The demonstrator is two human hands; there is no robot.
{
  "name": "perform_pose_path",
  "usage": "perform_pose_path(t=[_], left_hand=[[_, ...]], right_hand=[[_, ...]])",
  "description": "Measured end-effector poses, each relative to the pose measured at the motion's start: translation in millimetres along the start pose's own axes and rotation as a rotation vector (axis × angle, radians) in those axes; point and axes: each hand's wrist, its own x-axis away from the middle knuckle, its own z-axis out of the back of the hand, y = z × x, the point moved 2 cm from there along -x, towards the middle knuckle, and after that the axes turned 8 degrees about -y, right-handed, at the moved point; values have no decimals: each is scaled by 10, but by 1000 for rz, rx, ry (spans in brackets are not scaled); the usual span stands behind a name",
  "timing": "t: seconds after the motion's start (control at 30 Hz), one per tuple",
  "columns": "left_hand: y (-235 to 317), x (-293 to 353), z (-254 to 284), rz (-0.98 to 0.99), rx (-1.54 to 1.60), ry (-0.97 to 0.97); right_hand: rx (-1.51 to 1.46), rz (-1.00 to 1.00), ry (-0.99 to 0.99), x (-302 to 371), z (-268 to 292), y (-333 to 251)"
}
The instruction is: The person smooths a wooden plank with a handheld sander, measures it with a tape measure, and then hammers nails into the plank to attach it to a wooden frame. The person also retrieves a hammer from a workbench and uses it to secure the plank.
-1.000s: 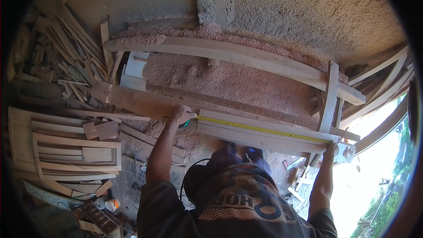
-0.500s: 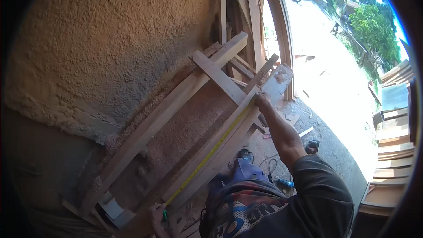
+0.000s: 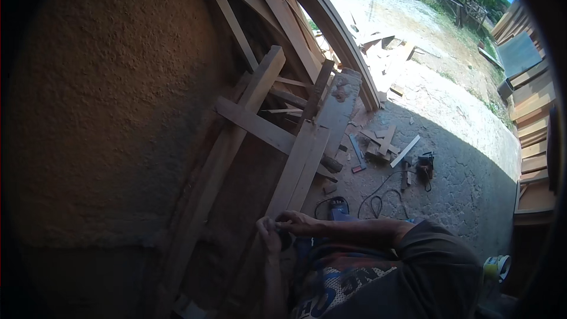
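Observation:
My left hand [image 3: 269,237] is closed around a small dark tape measure [image 3: 284,238], mostly covered by the fingers and in shade. Right beside it, my right hand [image 3: 299,224] has its fingers bent together at the tape measure; what they pinch is hidden. Both hands are over the near end of two long planks [image 3: 298,168] lying side by side, and no yellow blade shows along the wood. A short crosspiece [image 3: 257,125] bridges from these planks to a long thick beam [image 3: 215,192] on the left.
A rough wall [image 3: 118,112] rises at left. Curved wooden frames [image 3: 331,23] lean at the back. On the floor lie a try square [image 3: 357,153], wood offcuts [image 3: 387,142], a corded power tool [image 3: 424,165] and its loose cable [image 3: 376,205]. Stacked boards [image 3: 534,121] stand at far right.
My right hand has come back from the far end of the plank to my left hand. The yellow blade stretched along the wood is gone from sight. The view has shifted.

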Motion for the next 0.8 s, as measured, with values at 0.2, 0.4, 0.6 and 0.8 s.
perform_pose_path(t=[0.2, 0.4, 0.6, 0.8], left_hand=[[555, -627, -738, 20, 263, 74], [482, -768, -226, -47, -590, 76], [-208, -690, 503, 372, -753, -352], [-415, -796, 587, 380, -647, -431]], right_hand=[[-396, 18, 69, 422, 728, -336], [-513, 191, 653, 363, 2343, -293], [-280, -253, 934, -142, 3934, 522], [322, -418, 1303, -119, 3804, 753]])
